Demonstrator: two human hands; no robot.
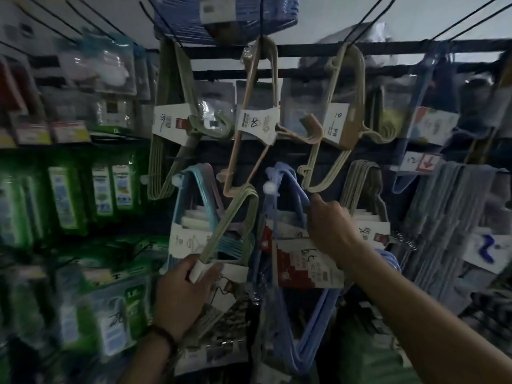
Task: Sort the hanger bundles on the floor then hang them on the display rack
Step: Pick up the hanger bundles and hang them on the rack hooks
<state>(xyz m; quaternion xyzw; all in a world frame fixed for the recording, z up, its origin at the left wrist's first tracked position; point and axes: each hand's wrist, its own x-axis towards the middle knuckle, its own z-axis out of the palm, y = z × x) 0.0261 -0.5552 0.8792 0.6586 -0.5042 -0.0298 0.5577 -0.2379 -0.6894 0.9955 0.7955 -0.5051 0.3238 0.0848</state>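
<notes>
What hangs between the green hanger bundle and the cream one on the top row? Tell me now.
A peach hanger bundle hangs there, between the green hanger bundle on the left and the cream hanger bundle on the right. The head view shows this.

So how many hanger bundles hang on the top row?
3 clearly: pale green hanger bundle at left, peach hanger bundle in the middle, cream hanger bundle at right. A blurred blue shape far right may be a fourth.

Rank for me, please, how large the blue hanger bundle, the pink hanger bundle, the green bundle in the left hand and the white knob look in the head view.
1. Blue hanger bundle.
2. Pink hanger bundle.
3. Green bundle, though the left hand hides part of it.
4. White knob.
</notes>
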